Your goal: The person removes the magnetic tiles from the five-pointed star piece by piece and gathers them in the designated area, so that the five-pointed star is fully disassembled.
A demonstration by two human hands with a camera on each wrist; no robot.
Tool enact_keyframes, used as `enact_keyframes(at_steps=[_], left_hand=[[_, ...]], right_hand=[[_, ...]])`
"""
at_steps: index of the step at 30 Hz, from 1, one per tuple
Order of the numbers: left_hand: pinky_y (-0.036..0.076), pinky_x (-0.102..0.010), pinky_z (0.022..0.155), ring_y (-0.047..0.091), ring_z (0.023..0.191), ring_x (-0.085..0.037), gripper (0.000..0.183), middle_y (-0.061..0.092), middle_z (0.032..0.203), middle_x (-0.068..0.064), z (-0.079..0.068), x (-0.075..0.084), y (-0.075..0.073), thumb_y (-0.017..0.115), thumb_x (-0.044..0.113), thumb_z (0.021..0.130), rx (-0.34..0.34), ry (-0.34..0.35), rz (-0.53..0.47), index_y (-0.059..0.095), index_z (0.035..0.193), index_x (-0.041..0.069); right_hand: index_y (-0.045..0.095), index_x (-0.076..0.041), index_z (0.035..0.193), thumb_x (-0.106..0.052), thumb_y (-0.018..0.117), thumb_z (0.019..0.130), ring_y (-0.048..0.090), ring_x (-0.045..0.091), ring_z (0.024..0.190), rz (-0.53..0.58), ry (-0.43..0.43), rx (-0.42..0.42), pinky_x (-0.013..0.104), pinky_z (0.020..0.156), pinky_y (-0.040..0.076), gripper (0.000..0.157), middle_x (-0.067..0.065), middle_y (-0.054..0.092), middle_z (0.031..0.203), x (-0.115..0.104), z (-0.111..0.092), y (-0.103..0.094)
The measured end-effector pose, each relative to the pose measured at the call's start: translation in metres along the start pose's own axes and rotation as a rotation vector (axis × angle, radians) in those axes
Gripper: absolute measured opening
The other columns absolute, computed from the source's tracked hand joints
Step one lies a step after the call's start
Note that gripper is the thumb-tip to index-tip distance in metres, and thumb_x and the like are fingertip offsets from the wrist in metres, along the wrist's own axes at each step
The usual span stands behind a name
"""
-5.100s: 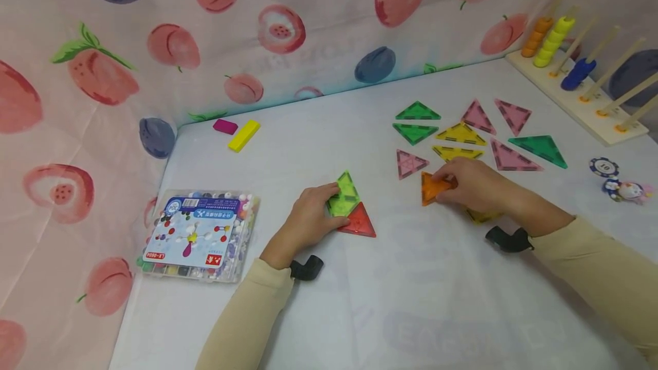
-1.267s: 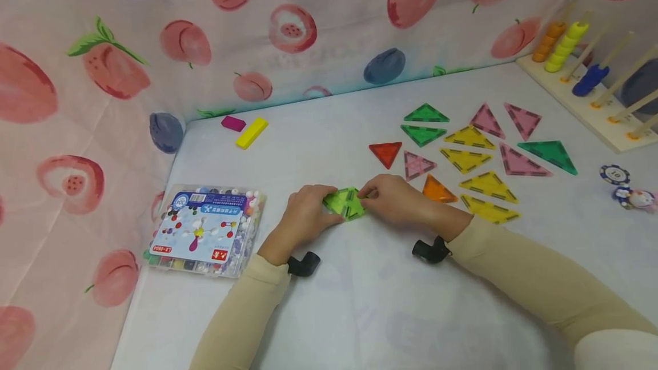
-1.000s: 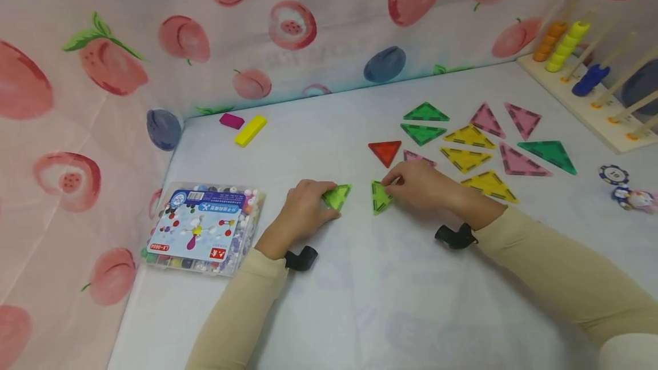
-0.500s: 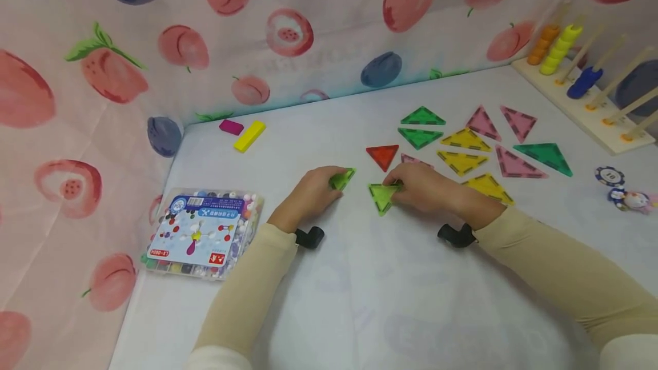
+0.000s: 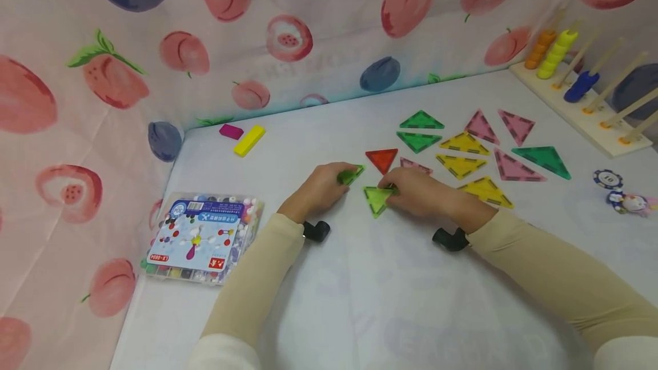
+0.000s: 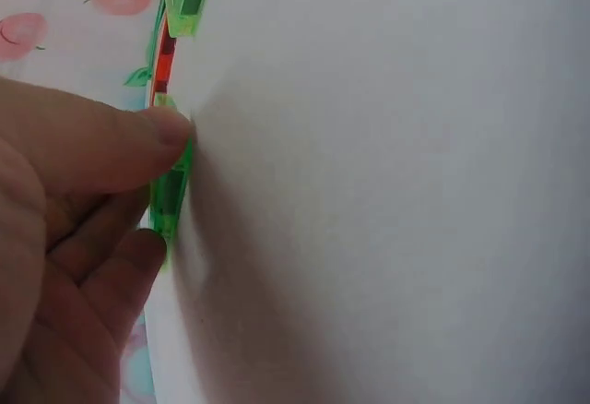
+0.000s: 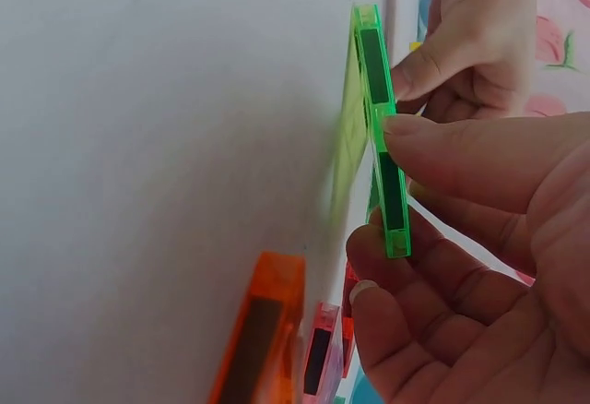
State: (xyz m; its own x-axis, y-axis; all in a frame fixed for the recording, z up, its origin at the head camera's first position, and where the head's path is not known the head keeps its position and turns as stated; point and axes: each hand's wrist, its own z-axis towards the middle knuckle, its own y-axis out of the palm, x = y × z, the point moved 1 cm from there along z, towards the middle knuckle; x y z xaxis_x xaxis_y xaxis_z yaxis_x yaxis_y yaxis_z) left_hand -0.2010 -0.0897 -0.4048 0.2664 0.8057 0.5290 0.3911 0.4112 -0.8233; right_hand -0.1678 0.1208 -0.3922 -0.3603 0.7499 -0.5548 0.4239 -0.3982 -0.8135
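Observation:
My left hand [image 5: 320, 190] pinches a light green triangular magnetic tile [image 5: 352, 175] between thumb and fingers, near the middle of the table. In the left wrist view that tile [image 6: 171, 187] shows edge-on. A second light green triangular magnetic tile [image 5: 376, 200] is pinched by my right hand [image 5: 418, 193]. The right wrist view shows this tile [image 7: 392, 192] edge-on, with dark magnet strips along its rim. A narrow gap separates the two light green tiles. A red triangular tile [image 5: 382, 159] lies just behind them. My right hand partly covers a small pink tile [image 5: 417, 165].
Green [image 5: 421, 120], yellow [image 5: 462, 166], pink [image 5: 516, 125] and teal [image 5: 545, 159] triangles lie to the right. An orange tile [image 7: 258, 330] shows in the right wrist view. A bead box [image 5: 197, 238] stands left, a peg abacus [image 5: 581, 107] back right. A poker chip [image 5: 608, 179] lies right.
Earlier the right hand set down the orange tile, and the red tile moved back. The two light green tiles, together at first, were pulled apart; now the left one is tilted and nearer the right.

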Motion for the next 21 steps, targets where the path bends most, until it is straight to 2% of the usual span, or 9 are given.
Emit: enact_keyframes(at_steps=[7,14,18,21], left_hand=[[0.033,-0.027,0.096,0.042,0.111,-0.006,0.044,0.049,0.122,0.009,0.007,-0.003,-0.001,0.063,0.014,0.083,-0.009,0.009,-0.033,0.052,0.124,0.026],[0.035,-0.026,0.094,0.043,0.107,-0.004,0.042,0.051,0.118,0.012,0.008,-0.007,-0.001,0.065,0.017,0.083,0.018,0.003,-0.092,0.054,0.121,0.028],[0.037,-0.027,0.092,0.045,0.109,-0.008,0.04,0.05,0.119,0.012,0.004,-0.008,-0.004,0.065,0.026,0.083,0.022,0.005,-0.133,0.054,0.121,0.028],[0.038,-0.031,0.091,0.045,0.112,-0.015,0.043,0.048,0.124,0.011,-0.004,-0.006,-0.012,0.064,0.034,0.082,0.034,0.01,-0.15,0.053,0.124,0.027]], right_hand=[[0.056,-0.007,0.118,-0.017,0.062,0.084,0.05,0.017,0.101,-0.002,-0.008,-0.021,0.037,0.089,0.041,0.036,0.002,0.055,0.113,-0.001,0.001,0.003],[0.056,-0.008,0.119,-0.019,0.061,0.084,0.049,0.017,0.103,-0.017,-0.004,-0.013,0.038,0.089,0.04,0.037,0.002,0.055,0.115,-0.002,0.001,-0.001],[0.056,-0.01,0.119,-0.022,0.063,0.083,0.051,0.018,0.099,-0.021,0.001,0.007,0.036,0.084,0.044,0.039,0.002,0.056,0.113,0.0,-0.003,-0.008],[0.056,-0.013,0.12,-0.027,0.064,0.082,0.049,0.018,0.094,-0.021,0.028,0.029,0.034,0.079,0.045,0.041,0.003,0.056,0.11,0.005,-0.009,-0.018]])
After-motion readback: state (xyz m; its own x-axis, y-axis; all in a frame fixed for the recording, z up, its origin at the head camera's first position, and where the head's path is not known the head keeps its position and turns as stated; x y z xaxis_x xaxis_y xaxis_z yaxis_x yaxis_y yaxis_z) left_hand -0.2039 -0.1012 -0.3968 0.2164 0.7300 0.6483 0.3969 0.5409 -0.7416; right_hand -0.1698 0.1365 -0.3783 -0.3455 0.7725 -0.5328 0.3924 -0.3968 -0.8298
